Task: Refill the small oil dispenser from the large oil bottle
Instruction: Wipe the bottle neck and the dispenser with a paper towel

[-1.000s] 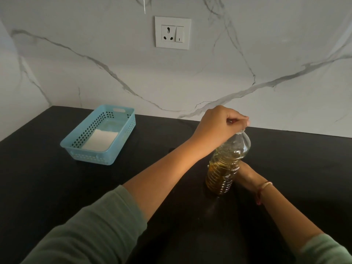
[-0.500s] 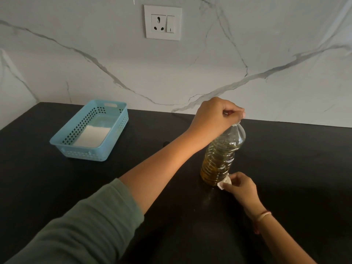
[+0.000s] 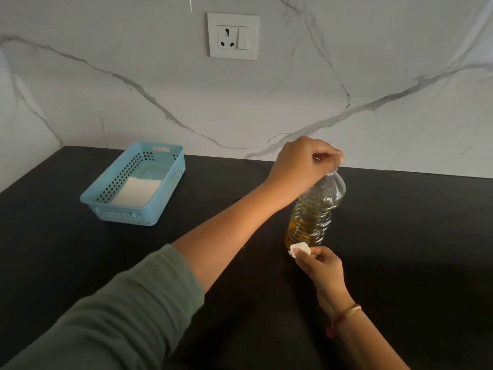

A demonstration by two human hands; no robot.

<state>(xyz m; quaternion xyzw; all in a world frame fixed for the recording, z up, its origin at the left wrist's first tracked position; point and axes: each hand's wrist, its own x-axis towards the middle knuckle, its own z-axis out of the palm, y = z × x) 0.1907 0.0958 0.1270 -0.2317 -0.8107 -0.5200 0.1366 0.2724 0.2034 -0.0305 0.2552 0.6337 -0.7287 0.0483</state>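
Note:
A clear ribbed plastic oil bottle [image 3: 314,212], holding amber oil in its lower half, stands upright on the black counter [image 3: 413,236]. My left hand [image 3: 304,162] reaches across from the left and is closed over the bottle's top, hiding the neck and cap. My right hand [image 3: 318,265] rests on the counter at the bottle's base and pinches a small white piece [image 3: 298,249] between its fingertips; what the piece is cannot be told. No small oil dispenser is visible.
A light blue perforated basket [image 3: 138,188] with a white folded cloth [image 3: 136,192] inside sits at the back left of the counter. A marble wall with a socket and switch [image 3: 232,36] rises behind.
My right hand came away from the bottle's far side to the counter in front of its base, now holding the small white piece. My left hand stays on the bottle's top.

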